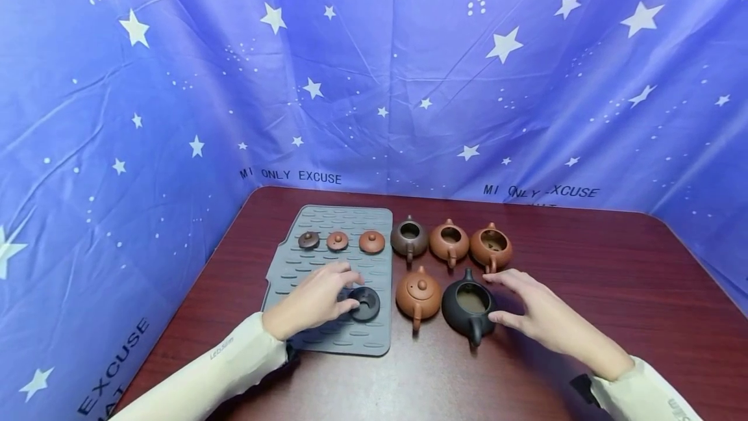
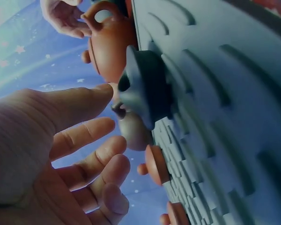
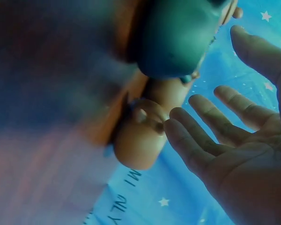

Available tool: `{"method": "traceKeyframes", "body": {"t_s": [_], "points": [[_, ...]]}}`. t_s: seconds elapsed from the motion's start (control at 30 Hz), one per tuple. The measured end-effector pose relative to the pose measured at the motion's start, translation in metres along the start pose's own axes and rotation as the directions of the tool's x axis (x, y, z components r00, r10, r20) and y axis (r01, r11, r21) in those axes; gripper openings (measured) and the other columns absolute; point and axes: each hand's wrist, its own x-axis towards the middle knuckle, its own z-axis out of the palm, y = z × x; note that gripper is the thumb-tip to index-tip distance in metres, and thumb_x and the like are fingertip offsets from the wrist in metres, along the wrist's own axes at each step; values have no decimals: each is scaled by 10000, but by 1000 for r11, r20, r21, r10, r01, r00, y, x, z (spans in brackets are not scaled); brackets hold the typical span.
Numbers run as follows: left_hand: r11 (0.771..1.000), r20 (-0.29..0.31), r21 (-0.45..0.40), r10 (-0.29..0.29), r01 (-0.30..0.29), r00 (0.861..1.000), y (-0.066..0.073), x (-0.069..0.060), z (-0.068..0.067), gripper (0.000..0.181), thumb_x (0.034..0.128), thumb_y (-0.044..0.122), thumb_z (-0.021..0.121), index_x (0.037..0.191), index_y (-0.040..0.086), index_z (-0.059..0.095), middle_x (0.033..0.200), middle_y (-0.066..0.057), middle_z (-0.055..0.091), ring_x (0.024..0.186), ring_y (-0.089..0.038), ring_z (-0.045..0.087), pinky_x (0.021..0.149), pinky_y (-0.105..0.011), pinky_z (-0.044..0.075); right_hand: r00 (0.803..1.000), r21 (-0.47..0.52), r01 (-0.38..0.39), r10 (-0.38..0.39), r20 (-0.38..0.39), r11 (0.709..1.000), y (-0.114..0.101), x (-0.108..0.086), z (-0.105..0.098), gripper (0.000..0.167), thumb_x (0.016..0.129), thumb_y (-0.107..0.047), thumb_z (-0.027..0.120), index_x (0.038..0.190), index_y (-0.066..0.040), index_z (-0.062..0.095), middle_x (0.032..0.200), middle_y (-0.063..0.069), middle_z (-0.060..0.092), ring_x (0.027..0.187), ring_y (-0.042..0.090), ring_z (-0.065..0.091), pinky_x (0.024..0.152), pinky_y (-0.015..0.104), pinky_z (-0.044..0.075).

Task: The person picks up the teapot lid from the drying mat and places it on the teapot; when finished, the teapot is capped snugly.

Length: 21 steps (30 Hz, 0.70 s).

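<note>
On the grey ribbed mat (image 1: 327,336) lies a black round lid (image 1: 368,312) with a hollow in its upper face. My left hand (image 1: 315,297) hovers at its left side, fingers spread; in the left wrist view the thumb tip comes near the lid and the other fingers bend loosely, holding nothing. A black teapot (image 1: 453,309) stands lidless to the right of the mat, liquid visible inside. Beside its right side is my right hand (image 1: 537,310), fingers apart and loosely extended; in the right wrist view its palm holds nothing.
Three small lids, dark brown (image 1: 308,240), orange (image 1: 337,241) and reddish (image 1: 371,242), line the mat's far part. Behind the black teapot stand lidless brown (image 1: 400,242), orange (image 1: 441,245) and reddish-orange (image 1: 480,253) teapots. A lidded orange teapot (image 1: 411,301) stands left of the black one.
</note>
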Motion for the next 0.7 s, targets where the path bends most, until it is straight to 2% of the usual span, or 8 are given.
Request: {"method": "traceKeyframes", "body": {"t_s": [0.33, 0.5, 0.7], "points": [[999, 30, 36, 14, -15, 999, -1, 1, 8, 122, 817, 202, 749, 908, 191, 669, 904, 71, 570, 821, -94, 543, 734, -308, 471, 999, 12, 21, -20, -49, 1000, 6, -5, 15, 507, 740, -194, 812, 1186, -69, 607, 1139, 13, 593, 1028, 196, 579, 819, 418, 468], [1000, 47, 22, 13, -14, 999, -1, 2, 10, 108, 819, 210, 746, 893, 185, 671, 889, 79, 578, 819, -93, 563, 761, -331, 474, 998, 11, 34, -34, -44, 999, 7, -5, 19, 492, 739, -188, 811, 1171, -56, 613, 1111, 2, 604, 1018, 186, 585, 818, 414, 473], [1000, 38, -23, 2, -1, 999, -2, 1, 12, 107, 818, 203, 744, 887, 172, 669, 874, 78, 589, 804, -100, 582, 773, -345, 474, 999, 34, 29, -27, -42, 999, 8, -5, 20, 483, 750, -195, 804, 1172, -59, 613, 1114, -1, 602, 1008, 189, 597, 814, 412, 478]]}}
